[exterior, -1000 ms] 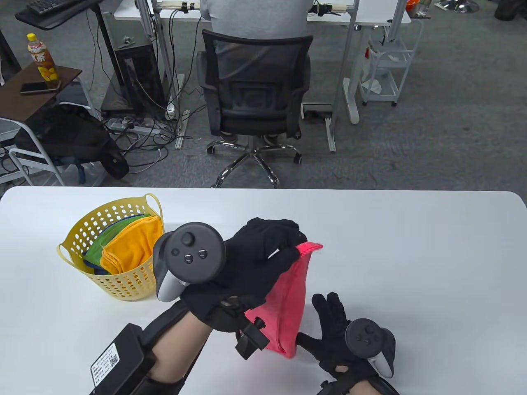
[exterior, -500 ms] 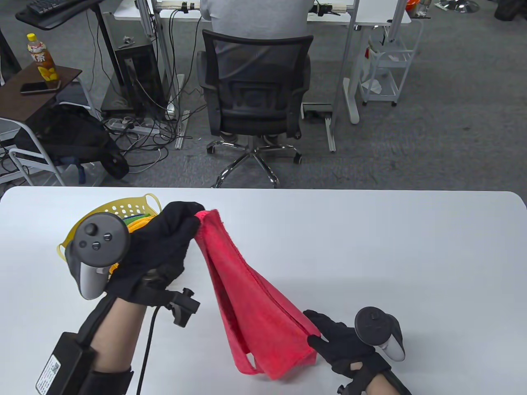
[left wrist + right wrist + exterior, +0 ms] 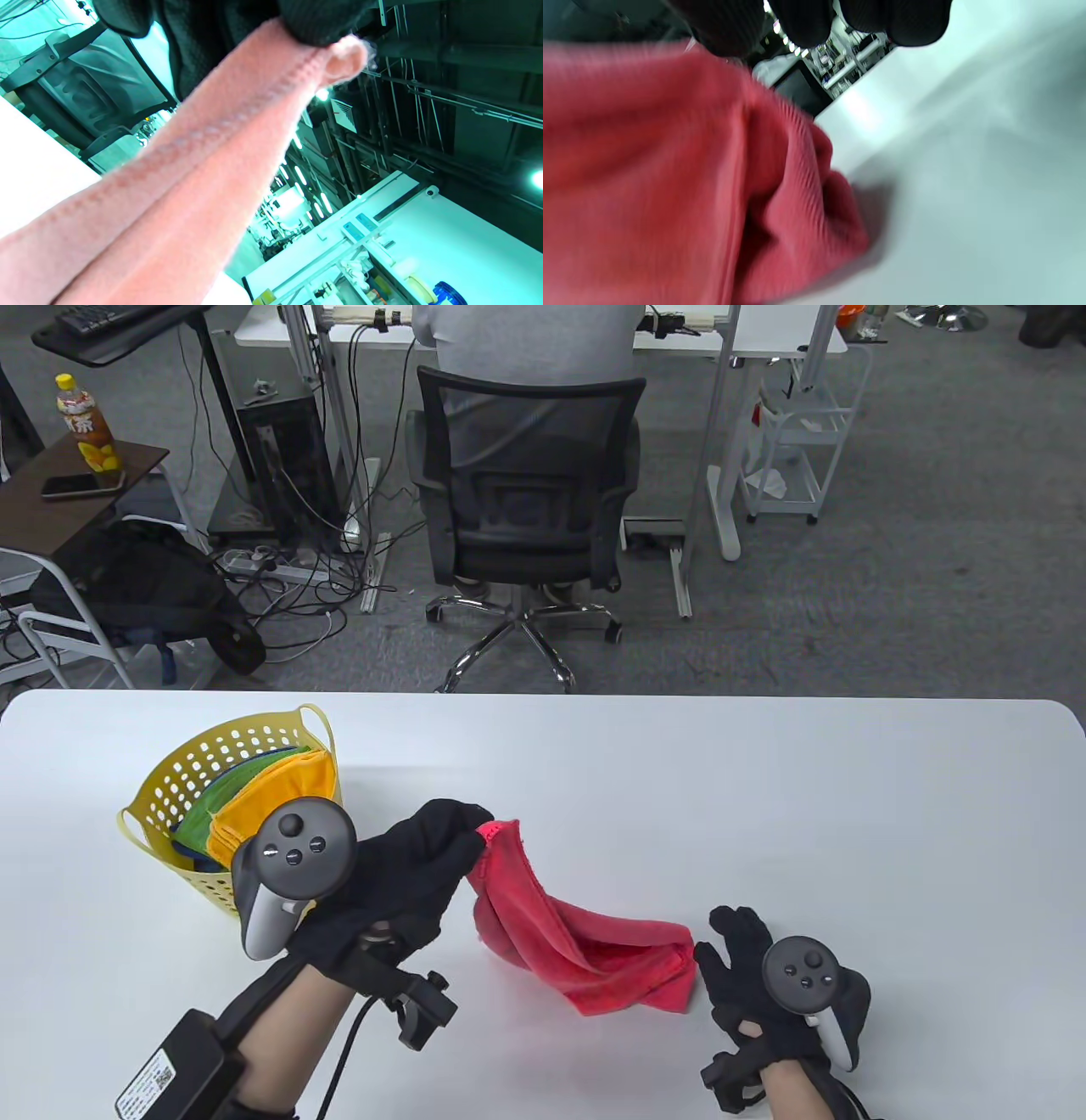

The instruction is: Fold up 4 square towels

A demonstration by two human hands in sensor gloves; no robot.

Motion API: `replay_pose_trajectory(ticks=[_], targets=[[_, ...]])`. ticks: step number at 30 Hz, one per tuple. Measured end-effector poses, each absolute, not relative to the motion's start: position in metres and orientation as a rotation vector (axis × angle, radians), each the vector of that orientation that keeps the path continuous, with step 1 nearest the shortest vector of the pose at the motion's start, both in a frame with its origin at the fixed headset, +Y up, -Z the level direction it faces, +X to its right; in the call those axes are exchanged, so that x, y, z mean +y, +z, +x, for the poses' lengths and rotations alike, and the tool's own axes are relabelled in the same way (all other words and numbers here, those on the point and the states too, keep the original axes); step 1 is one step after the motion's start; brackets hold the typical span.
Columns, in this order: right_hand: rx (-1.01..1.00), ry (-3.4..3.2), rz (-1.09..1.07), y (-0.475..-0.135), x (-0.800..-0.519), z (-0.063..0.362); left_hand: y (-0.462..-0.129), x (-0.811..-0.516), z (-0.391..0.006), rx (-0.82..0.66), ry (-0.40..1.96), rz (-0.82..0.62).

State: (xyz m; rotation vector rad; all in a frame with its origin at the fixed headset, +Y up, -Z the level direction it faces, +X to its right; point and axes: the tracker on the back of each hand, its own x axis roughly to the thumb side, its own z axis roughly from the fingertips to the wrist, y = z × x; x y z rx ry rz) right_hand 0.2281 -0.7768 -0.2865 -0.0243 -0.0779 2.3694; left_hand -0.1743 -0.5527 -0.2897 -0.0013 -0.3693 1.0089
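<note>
My left hand (image 3: 471, 836) pinches one corner of a red towel (image 3: 594, 954) and holds it a little above the white table (image 3: 764, 814). The towel hangs down to the right and its bunched lower end lies on the table. In the left wrist view the towel (image 3: 203, 156) runs out from under my fingertips (image 3: 322, 21). My right hand (image 3: 719, 940) rests on the table at the towel's right end with the fingers spread and the thumb at its edge. The right wrist view shows the towel (image 3: 670, 169) lying below my fingertips (image 3: 801, 21).
A yellow perforated basket (image 3: 161, 789) stands at the left of the table, just behind my left hand. It holds an orange towel (image 3: 271, 806), a green one (image 3: 222, 806) and a blue one. An office chair (image 3: 526, 500) stands beyond the far edge.
My left hand has come down and to the right with the towel corner. The towel has sagged onto the table. My right hand has let go of the lower corner and moved slightly right.
</note>
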Motion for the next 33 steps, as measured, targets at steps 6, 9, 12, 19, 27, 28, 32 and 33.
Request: replay_pose_trajectory(ticks=[6, 9, 12, 19, 27, 28, 32, 33], targets=[[-0.104, 2.459, 0.217, -0.282, -0.769, 0.203, -0.285, -0.594, -0.178, -0.321, 1.007, -0.053], [-0.032, 2.586, 0.287, -0.281, -0.776, 0.185, -0.277, -0.617, -0.187, -0.313, 0.949, -0.036], [0.059, 2.643, 0.301, -0.283, -0.789, 0.170, -0.269, -0.640, -0.196, -0.321, 0.977, -0.079], [0.083, 2.647, 0.109, -0.291, -0.802, 0.161, -0.259, -0.686, -0.219, -0.297, 1.095, -0.190], [0.026, 2.632, 0.027, -0.294, -0.797, 0.166, -0.257, -0.700, -0.235, -0.239, 1.103, -0.191], [0.001, 2.645, 0.042, -0.292, -0.792, 0.169, -0.257, -0.699, -0.237, -0.213, 1.097, -0.174], [-0.123, 2.610, 0.044, -0.287, -0.773, 0.184, -0.257, -0.696, -0.250, -0.153, 1.090, -0.136], [-0.155, 2.582, 0.040, -0.285, -0.768, 0.191, -0.257, -0.694, -0.254, -0.136, 1.054, -0.113]])
